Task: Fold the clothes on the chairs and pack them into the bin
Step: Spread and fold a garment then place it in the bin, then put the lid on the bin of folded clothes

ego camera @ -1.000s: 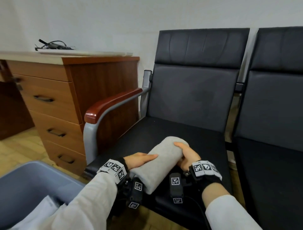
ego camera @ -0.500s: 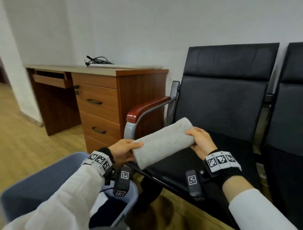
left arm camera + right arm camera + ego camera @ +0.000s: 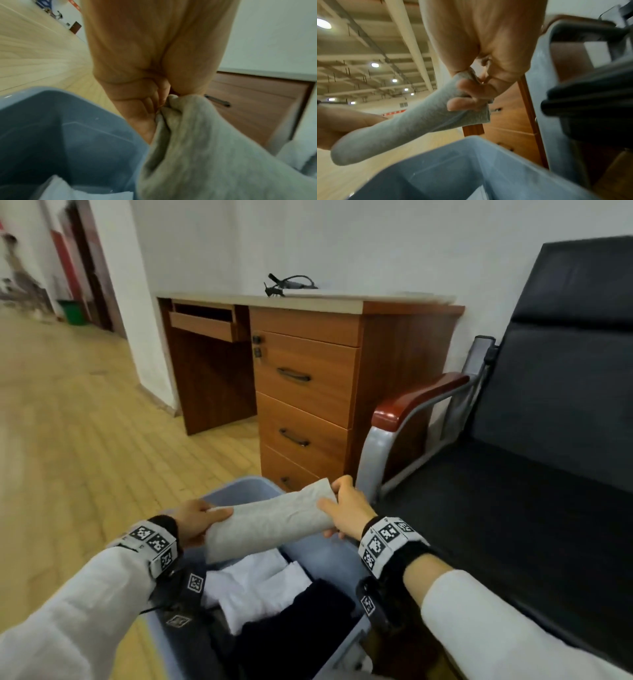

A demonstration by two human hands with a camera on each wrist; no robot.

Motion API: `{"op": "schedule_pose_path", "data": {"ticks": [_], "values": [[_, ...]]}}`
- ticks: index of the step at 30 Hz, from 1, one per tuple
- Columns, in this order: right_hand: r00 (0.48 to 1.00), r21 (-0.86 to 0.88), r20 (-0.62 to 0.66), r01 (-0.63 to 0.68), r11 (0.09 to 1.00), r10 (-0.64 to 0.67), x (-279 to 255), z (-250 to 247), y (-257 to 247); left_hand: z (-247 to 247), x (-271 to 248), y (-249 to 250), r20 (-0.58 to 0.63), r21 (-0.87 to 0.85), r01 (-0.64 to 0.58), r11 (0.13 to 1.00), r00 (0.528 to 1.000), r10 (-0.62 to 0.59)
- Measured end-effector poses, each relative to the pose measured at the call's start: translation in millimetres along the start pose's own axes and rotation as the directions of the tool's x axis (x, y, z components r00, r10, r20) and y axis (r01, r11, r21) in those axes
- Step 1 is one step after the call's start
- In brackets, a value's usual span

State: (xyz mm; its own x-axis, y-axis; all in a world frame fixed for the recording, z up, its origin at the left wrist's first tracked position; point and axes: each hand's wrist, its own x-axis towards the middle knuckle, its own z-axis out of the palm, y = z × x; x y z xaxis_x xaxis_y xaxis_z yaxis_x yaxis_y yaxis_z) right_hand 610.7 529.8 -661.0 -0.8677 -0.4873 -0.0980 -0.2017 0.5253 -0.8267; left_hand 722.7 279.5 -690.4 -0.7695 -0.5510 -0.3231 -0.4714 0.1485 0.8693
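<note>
Folded grey garment [image 3: 270, 522] hangs over the bin [image 3: 239, 487], left hand [image 3: 193, 520] and right hand [image 3: 346, 513] each pinching an end; white and dark clothes [image 3: 274, 597] already packed, near chair [image 3: 534, 508] seat bare

I see white sleeves [image 3: 85, 604] and a grey band [image 3: 154, 544] with black square codes on each wrist (small black cameras [image 3: 191, 590] hang below).

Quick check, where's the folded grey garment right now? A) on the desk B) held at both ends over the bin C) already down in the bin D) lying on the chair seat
B: the left hand and the right hand each grip one end of the grey garment, which hangs above the blue bin, over the white and dark clothes already inside.
</note>
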Motion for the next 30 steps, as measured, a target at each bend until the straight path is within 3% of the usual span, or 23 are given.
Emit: {"op": "schedule_pose_path", "data": {"ticks": [5, 9, 13, 16, 20, 23, 27, 30], "values": [[0.978, -0.081, 0.115, -0.165, 0.983, 0.174, 69.6, 74.3, 24.6, -1.9, 60.0, -65.0, 0.061, -0.155, 0.245, 0.957, 0.969, -0.238], [0.955, -0.142, 0.167, -0.224, 0.964, 0.246, 117.7, 125.5, 45.4, 0.5, 116.8, -117.5, 0.058, -0.051, 0.362, 0.931, 0.931, -0.359], [0.935, -0.183, 0.182, -0.273, 0.944, 0.306, 149.7, 171.8, 67.5, 3.0, 141.8, -130.1, -0.116, 0.100, 0.397, 0.912, 0.915, -0.386], [0.933, -0.301, 0.156, -0.267, 0.916, 0.323, 167.9, 198.8, 83.7, 7.8, 166.8, -146.6, -0.158, 0.127, 0.382, 0.915, 0.919, -0.361], [0.929, -0.461, 0.151, -0.237, 0.855, 0.339, 178.8, 216.3, 103.6, 11.2, 189.6, -165.7, -0.133, 0.237, 0.394, 0.888, 0.919, -0.372], [0.928, -0.541, 0.137, -0.223, 0.811, 0.347, 180.3, 222.3, 118.0, 13.4, 193.6, -180.8, -0.101, 0.407, 0.437, 0.802, 0.894, -0.436], [0.926, -0.564, 0.130, -0.225, 0.795, 0.355, 178.9, 226.5, 130.8, 20.0, 196.6, -195.7, -0.052, 0.451, 0.469, 0.760, 0.863, -0.503], [0.920, -0.540, 0.135, -0.243, 0.806, 0.368, 176.8, 225.9, 133.0, 23.2, 201.4, -200.6, -0.084, 0.471, 0.459, 0.754, 0.873, -0.480]]}}
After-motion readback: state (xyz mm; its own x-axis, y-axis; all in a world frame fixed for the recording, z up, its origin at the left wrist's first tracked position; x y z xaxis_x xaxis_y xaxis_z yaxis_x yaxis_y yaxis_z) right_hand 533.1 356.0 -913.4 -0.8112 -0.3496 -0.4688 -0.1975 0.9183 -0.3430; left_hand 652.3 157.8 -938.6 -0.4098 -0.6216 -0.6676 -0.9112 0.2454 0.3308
